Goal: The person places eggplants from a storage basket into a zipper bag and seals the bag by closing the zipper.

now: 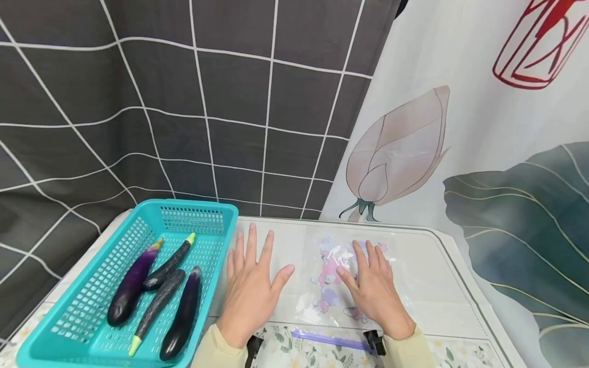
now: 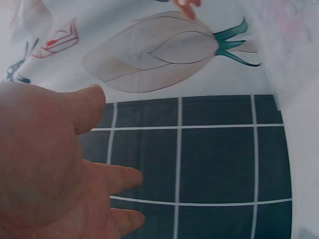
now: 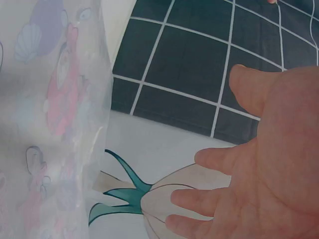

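Observation:
My left hand (image 1: 248,289), fingers straight and spread, is held palm down over the white mat just right of the teal basket. It holds nothing; the left wrist view shows its bare palm (image 2: 40,164). Over the right part of a clear plastic bag (image 1: 329,273) with pink and purple cartoon prints, my right hand (image 1: 375,294) is also extended and empty. A purple slider strip (image 1: 329,339) runs along the bag's near edge. In the right wrist view the bag (image 3: 65,94) fills the left side, apart from the fingers.
The teal basket (image 1: 220,286) on the left has two eggplants (image 1: 133,286) and two thin dark cucumbers (image 1: 158,306) in it. A dark checked curtain (image 1: 234,92) hangs behind, and a white flower-printed cloth (image 1: 469,117) closes off the right side. Floral fabric (image 1: 276,352) covers the near edge.

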A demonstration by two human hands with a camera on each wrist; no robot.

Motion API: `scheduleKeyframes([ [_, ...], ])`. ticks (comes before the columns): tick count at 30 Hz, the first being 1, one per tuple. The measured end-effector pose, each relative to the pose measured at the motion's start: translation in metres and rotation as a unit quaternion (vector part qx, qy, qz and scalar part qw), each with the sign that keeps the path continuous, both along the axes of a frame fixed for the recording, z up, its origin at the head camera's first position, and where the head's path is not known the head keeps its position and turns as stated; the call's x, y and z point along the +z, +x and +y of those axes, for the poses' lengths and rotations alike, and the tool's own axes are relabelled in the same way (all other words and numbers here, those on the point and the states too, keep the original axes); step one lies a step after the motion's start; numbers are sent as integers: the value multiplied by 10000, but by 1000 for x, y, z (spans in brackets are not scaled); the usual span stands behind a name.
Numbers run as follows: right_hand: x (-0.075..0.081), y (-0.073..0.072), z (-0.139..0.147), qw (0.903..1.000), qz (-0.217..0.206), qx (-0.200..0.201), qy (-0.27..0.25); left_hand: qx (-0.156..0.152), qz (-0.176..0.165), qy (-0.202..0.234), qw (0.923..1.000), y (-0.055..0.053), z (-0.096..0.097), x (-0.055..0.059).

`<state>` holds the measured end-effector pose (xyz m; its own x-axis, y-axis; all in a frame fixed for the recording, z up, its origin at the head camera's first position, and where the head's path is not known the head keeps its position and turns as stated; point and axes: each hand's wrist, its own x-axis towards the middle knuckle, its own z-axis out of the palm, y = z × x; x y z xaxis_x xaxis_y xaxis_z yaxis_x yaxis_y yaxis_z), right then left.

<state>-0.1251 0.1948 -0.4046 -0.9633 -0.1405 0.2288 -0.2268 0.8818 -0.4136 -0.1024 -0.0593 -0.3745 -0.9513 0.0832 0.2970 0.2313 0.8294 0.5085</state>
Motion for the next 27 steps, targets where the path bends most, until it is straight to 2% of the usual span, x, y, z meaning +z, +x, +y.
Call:
scheduleKeyframes([
  [6,3,2,0,9999,-91,85,13,81,-135,-2,9999,10,-8,14],
  [16,9,5,8,9993,-138,272,232,338,-196,-74,9992,26,-38,37],
  [21,9,8,10,9988,-173,374,279,418,-213,-90,9989,29,-56,41],
  [27,8,14,12,9967,-481,532,382,507,-315,-289,9978,32,-76,42],
])
